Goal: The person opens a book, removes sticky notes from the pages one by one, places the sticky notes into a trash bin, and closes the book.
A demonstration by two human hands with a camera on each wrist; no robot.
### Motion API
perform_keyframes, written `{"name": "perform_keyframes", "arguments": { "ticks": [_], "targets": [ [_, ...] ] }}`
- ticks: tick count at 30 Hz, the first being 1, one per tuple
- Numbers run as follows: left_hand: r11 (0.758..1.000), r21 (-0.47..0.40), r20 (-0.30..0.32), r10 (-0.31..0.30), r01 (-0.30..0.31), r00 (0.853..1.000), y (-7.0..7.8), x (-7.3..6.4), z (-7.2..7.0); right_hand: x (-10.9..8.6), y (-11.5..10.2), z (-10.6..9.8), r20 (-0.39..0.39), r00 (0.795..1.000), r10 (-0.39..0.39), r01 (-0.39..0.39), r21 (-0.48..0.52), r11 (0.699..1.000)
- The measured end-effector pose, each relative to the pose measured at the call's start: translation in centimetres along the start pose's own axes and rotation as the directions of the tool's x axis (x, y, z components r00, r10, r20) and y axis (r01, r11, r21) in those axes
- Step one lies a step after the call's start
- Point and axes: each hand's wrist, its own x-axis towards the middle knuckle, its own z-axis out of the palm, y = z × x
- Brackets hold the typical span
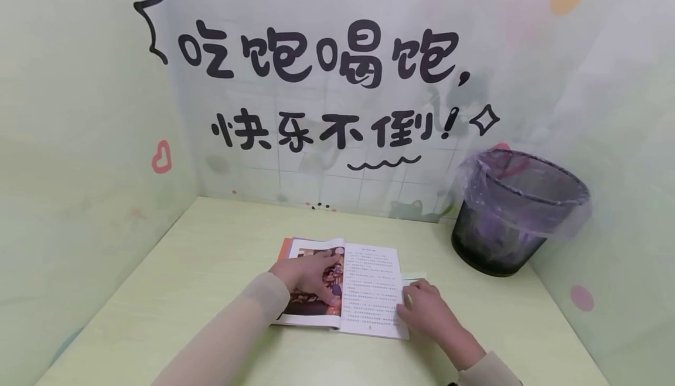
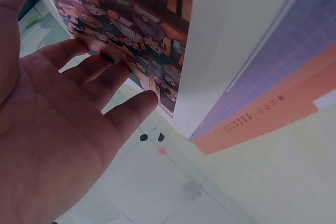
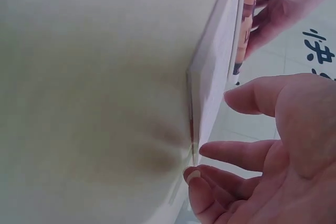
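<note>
An open book lies on the table, with a dark, colourful illustration on its left page and printed text on its right page. My left hand rests on the illustrated page, fingers spread toward the middle fold. In the left wrist view, the fingertips lie over the picture. Beside the book's right edge is my right hand, its thumb apart from its bent fingers. A pale green strip sticks out past that edge, close by the right fingers. The right wrist view shows those fingertips low at the book's edge.
A dark waste bin with a translucent purple liner stands at the back right of the pale table. Printed walls enclose the table at the back and both sides. An orange flap juts out beneath the left pages.
</note>
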Motion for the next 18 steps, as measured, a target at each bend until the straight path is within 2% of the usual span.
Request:
{"name": "perform_keyframes", "arguments": {
  "ticks": [4,9,18],
  "targets": [
    [1.000,0.004,0.000,0.003,-0.003,1.000,0.0,0.1,0.1,-0.6,0.4,0.2,0.002,1.000,-0.015,0.015,-0.026,1.000],
    [1.000,-0.001,0.005,0.002,-0.002,1.000,-0.1,0.1,0.3,-0.8,0.3,0.5,-0.013,1.000,-0.026,0.026,-0.012,1.000],
    [1.000,-0.005,0.006,0.002,-0.002,1.000,-0.3,0.1,0.3,-1.2,-0.9,0.3,-0.058,0.996,-0.062,0.067,0.097,0.993]
  ]
}}
